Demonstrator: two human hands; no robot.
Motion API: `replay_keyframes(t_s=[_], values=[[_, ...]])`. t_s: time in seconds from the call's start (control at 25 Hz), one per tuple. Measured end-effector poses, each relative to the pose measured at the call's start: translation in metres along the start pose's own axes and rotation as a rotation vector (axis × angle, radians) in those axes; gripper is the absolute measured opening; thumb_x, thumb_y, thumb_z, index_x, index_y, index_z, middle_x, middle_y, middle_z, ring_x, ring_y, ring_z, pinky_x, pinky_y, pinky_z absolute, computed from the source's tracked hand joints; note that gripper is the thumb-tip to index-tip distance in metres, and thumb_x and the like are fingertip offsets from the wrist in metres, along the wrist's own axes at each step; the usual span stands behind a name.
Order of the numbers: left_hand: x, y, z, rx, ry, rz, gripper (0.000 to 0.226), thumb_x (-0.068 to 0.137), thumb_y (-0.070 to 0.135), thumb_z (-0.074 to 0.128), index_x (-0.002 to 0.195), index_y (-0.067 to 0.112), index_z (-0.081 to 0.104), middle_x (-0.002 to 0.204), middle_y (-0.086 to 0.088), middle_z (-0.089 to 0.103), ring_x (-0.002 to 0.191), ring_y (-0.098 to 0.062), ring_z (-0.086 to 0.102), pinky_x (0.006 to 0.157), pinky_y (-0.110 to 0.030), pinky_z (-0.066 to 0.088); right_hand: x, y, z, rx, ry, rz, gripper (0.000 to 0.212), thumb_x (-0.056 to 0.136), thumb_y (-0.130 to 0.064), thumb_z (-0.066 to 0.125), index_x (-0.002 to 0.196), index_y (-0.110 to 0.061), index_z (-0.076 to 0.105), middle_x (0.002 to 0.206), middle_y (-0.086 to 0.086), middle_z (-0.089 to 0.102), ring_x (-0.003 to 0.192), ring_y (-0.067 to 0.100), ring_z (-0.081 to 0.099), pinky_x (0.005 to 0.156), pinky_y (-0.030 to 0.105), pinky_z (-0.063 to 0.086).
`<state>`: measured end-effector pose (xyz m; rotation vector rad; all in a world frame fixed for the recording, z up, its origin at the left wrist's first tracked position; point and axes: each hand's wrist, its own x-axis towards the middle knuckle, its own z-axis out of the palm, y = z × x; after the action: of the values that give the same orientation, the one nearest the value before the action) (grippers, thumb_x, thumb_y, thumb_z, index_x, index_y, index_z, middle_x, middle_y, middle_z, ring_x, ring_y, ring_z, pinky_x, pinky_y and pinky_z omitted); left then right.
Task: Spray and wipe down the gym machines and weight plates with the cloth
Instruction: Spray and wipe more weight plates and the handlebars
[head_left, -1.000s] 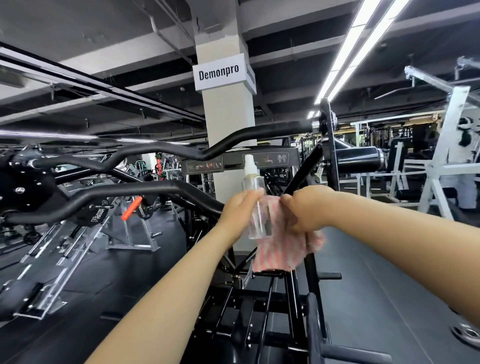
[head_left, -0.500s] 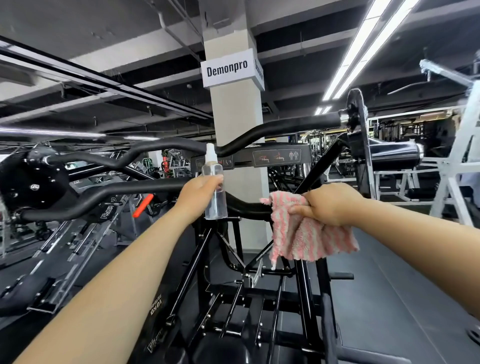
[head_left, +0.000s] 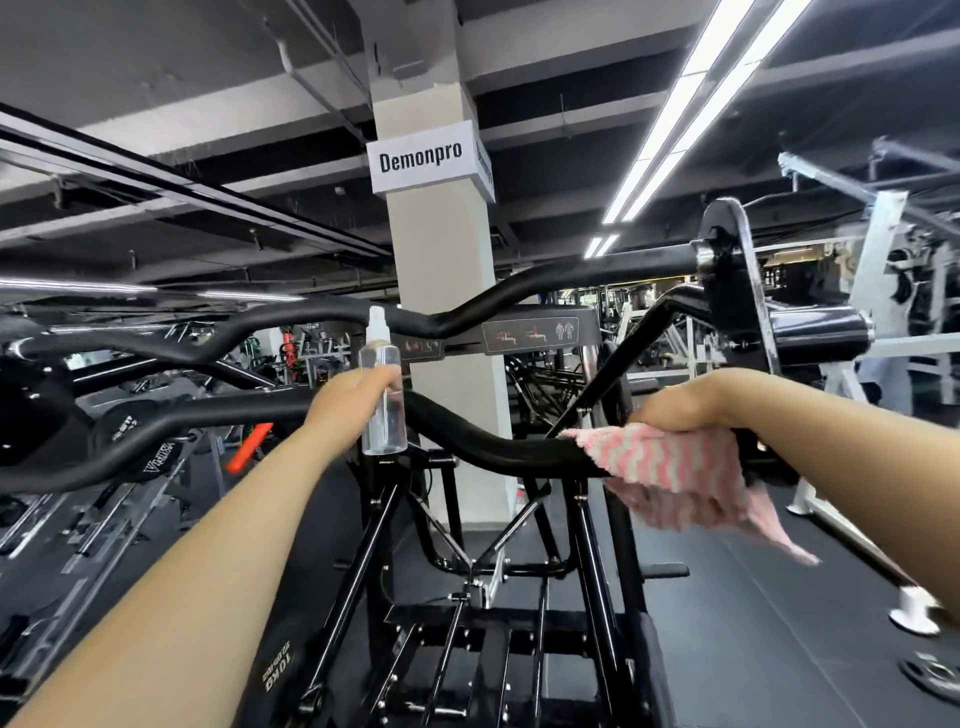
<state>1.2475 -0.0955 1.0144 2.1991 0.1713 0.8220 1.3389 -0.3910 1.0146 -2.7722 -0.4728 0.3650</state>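
A white sign (head_left: 421, 158) on the concrete pillar (head_left: 441, 291) at 12 o'clock reads "Demonpro" in black letters. A black plate (head_left: 278, 670) low at 7 o'clock carries reversed white lettering that seems to read "10KG"; a pad (head_left: 156, 462) at 9 o'clock bears white writing too blurred to read. A dark placard (head_left: 530, 335) on the machine shows small exercise figures.

The left hand (head_left: 345, 405) grips a clear plastic spray bottle (head_left: 383, 395), fingers curled round its body. The bottle is a slim cylinder, standing upright, its white nozzle cap at the top.

The right hand (head_left: 680, 408), at 3 o'clock, presses a fluffy pink-and-white striped cloth (head_left: 670, 467) over the near handlebar (head_left: 498, 441), fingers bent down over cloth and bar. The cloth drapes across the bar, a corner hanging toward 4 o'clock.

The handlebar is a matte black, curved tube running left to right, with a second like bar (head_left: 571, 275) behind and above it. The frame (head_left: 587, 545) beneath is glossy black steel.
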Motion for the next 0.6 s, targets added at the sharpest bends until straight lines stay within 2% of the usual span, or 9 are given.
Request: replay_keyframes(t_s=[0.08,0.2,0.32,0.4,0.44,0.52,0.6], values=[[0.004,-0.006,-0.003,-0.058,-0.015,0.011,0.06,0.053,0.064,0.039,0.087,0.022,0.066,0.086,0.007,0.053,0.084,-0.014,0.047,0.07,-0.029,0.036,0.007,-0.001,0.0,-0.048,0.027,0.021,0.032,0.098,-0.013,0.035,0.075,-0.01,0.058,0.076,0.004,0.061,0.053,0.011,0.058,0.047,0.018,0.048],[0.009,-0.014,-0.004,-0.045,-0.039,0.05,0.077,0.046,0.068,0.035,0.092,0.016,0.068,0.091,0.001,0.053,0.086,-0.017,0.047,0.07,-0.027,0.036,0.022,-0.02,0.006,-0.089,0.005,0.042,0.025,0.092,-0.009,0.043,0.072,-0.009,0.057,0.08,0.011,0.061,0.059,0.018,0.055,0.048,0.022,0.047],[0.011,-0.019,-0.003,-0.069,-0.062,0.071,0.087,0.047,0.067,0.035,0.101,0.007,0.068,0.095,-0.001,0.057,0.089,-0.018,0.051,0.073,-0.029,0.038,0.03,-0.047,0.012,-0.088,-0.024,0.002,0.019,0.095,-0.017,0.047,0.09,-0.007,0.064,0.09,0.013,0.065,0.066,0.02,0.058,0.056,0.026,0.048],[0.012,-0.022,0.0,-0.094,-0.07,0.071,0.082,0.051,0.066,0.037,0.1,0.008,0.069,0.097,-0.003,0.061,0.093,-0.02,0.054,0.076,-0.029,0.039,0.029,-0.075,0.018,-0.083,0.034,-0.034,0.025,0.098,-0.028,0.044,0.088,-0.011,0.059,0.078,0.008,0.06,0.057,0.021,0.056,0.048,0.023,0.048],[0.013,-0.024,0.001,-0.113,-0.067,0.062,0.076,0.055,0.064,0.041,0.099,0.008,0.069,0.099,-0.004,0.063,0.096,-0.021,0.056,0.078,-0.029,0.04,0.03,-0.09,0.023,-0.051,0.066,-0.06,0.03,0.099,-0.031,0.042,0.083,-0.011,0.056,0.075,0.007,0.056,0.059,0.023,0.055,0.048,0.024,0.047],[0.015,-0.026,0.004,-0.141,-0.045,0.045,0.062,0.064,0.056,0.045,0.095,0.009,0.071,0.099,-0.005,0.067,0.1,-0.024,0.059,0.086,-0.032,0.044,0.037,-0.118,0.034,0.061,0.072,-0.163,0.032,0.101,-0.025,0.037,0.075,-0.015,0.052,0.078,0.004,0.054,0.08,0.025,0.056,0.059,0.027,0.045],[0.015,-0.027,0.005,-0.141,-0.035,0.053,0.063,0.062,0.058,0.045,0.092,0.009,0.071,0.099,-0.007,0.069,0.1,-0.025,0.06,0.095,-0.04,0.044,0.044,-0.14,0.043,0.296,0.008,-0.254,0.026,0.101,-0.023,0.036,0.09,-0.016,0.058,0.098,0.005,0.062,0.097,0.022,0.056,0.078,0.031,0.049]])
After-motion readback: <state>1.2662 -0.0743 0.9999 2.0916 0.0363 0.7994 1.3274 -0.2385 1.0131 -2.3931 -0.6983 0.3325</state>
